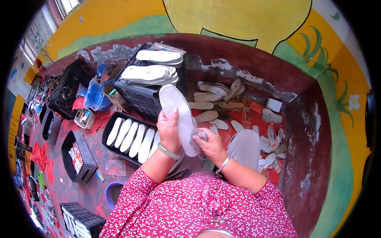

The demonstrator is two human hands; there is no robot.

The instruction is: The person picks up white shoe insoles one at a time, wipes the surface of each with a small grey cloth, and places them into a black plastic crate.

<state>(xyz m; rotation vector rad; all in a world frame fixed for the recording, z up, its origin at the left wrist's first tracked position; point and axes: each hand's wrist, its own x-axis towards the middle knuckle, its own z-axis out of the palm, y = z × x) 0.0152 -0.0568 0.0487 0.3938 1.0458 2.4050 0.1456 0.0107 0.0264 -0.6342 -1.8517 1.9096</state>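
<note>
A pale grey insole (174, 99) is held upright and slightly tilted in front of me. My left hand (168, 129) grips its left edge around the middle, thumb on the near face. My right hand (211, 146) pinches a crumpled grey wad (201, 135), perhaps cloth, against the insole's lower right edge. Left of my hands, a black tray (106, 139) holds a row of white insoles (137, 140). Beyond it, stacks of white insoles (149, 73) lie on top of a black plastic crate (137, 97).
Loose insoles (214, 93) and soles (272, 135) litter the floor by the dark red wall (307, 158). Left are a grey woven basket (85, 158), a purple bucket (109, 194), a blue plastic bag (95, 93) and another crate of insoles (85, 216). A white box (274, 104) sits near the corner.
</note>
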